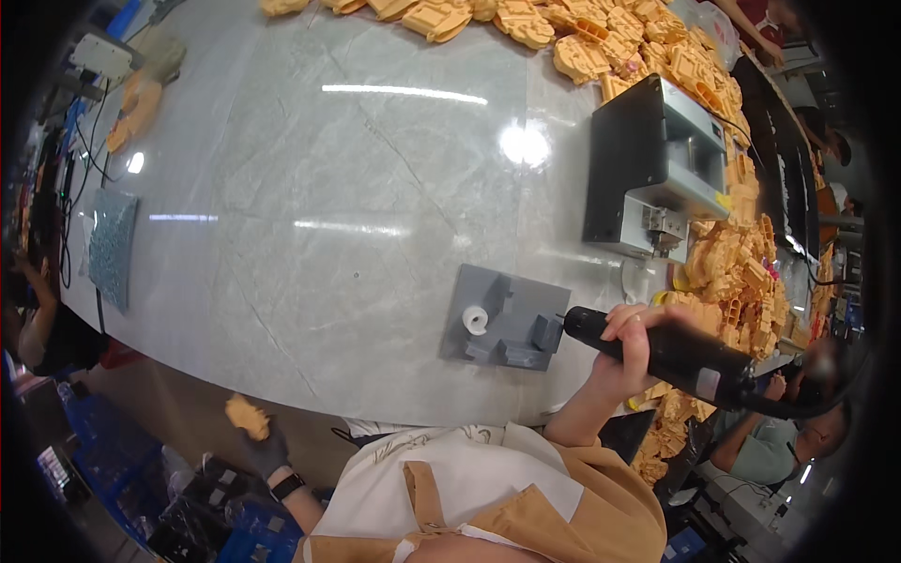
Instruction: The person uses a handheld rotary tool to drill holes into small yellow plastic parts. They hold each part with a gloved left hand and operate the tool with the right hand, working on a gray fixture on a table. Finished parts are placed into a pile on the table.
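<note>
Wrapped around a black electric screwdriver (676, 355), my right hand (627, 349) holds the tool nearly level, its tip pointing left over the edge of a grey fixture block (460, 342). Raised grey supports and a white round piece (475, 321) stand on that fixture; no orange part sits in it. Away to the lower left, past the table edge, my left hand (266, 452) wears a dark glove and grips an orange plastic part (246, 416). The glove's fingers are partly hidden by that part. Blue bins (258, 533) lie below it.
Orange plastic parts (526, 23) are heaped along the far and right sides of the table (310, 272). A black and silver machine (624, 169) stands right of the fixture. A bag of small pieces (113, 249) lies at the left edge. Other people sit nearby on both sides.
</note>
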The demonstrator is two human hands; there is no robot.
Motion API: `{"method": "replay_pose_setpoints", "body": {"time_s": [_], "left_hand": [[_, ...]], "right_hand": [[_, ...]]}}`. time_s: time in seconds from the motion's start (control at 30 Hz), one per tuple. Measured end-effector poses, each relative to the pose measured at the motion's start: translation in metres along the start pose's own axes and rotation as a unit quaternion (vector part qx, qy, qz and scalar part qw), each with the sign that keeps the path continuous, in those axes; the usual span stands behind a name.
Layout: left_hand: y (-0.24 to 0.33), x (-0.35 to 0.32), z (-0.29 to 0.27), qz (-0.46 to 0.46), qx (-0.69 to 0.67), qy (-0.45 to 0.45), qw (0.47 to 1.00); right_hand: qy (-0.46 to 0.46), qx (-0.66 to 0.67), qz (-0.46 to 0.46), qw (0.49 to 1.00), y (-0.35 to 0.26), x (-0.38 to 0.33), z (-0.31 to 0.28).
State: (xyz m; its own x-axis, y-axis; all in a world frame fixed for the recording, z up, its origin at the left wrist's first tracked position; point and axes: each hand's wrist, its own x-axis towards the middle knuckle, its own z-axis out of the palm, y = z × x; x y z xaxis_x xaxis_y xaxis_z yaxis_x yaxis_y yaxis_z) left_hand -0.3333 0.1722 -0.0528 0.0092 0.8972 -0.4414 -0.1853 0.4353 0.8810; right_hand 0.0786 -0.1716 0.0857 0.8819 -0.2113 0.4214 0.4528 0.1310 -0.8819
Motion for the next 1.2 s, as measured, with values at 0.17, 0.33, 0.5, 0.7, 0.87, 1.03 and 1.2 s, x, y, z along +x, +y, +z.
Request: {"method": "replay_pose_setpoints", "body": {"time_s": [0.17,0.33,0.5,0.7,0.87,1.03,1.2], "left_hand": [[0.031,-0.002,0.118,0.299,0.238,-0.021,0.924],[0.019,-0.118,0.434,0.46,0.291,-0.537,0.644],[-0.107,-0.217,0.671,0.503,0.545,-0.548,0.387],[-0.119,-0.196,0.656,0.618,0.496,-0.484,0.371],[-0.072,-0.137,0.555,0.522,0.475,-0.572,0.419],[-0.043,-0.107,0.48,0.371,0.447,-0.631,0.514],[0.019,-0.157,0.41,0.215,0.219,-0.858,0.412]], "right_hand": [[0.0,-0.003,0.005,1.0,0.004,-0.009,-0.005],[0.014,0.018,0.026,0.999,0.0,-0.015,-0.01],[0.04,0.008,0.01,0.999,-0.039,-0.035,-0.015],[0.109,-0.036,0.054,0.992,-0.046,-0.034,-0.033],[0.068,0.006,0.04,0.997,-0.026,-0.025,-0.027],[0.059,0.027,0.062,0.996,-0.023,-0.031,-0.027],[0.087,-0.011,0.02,0.996,-0.028,-0.03,-0.044]]}}
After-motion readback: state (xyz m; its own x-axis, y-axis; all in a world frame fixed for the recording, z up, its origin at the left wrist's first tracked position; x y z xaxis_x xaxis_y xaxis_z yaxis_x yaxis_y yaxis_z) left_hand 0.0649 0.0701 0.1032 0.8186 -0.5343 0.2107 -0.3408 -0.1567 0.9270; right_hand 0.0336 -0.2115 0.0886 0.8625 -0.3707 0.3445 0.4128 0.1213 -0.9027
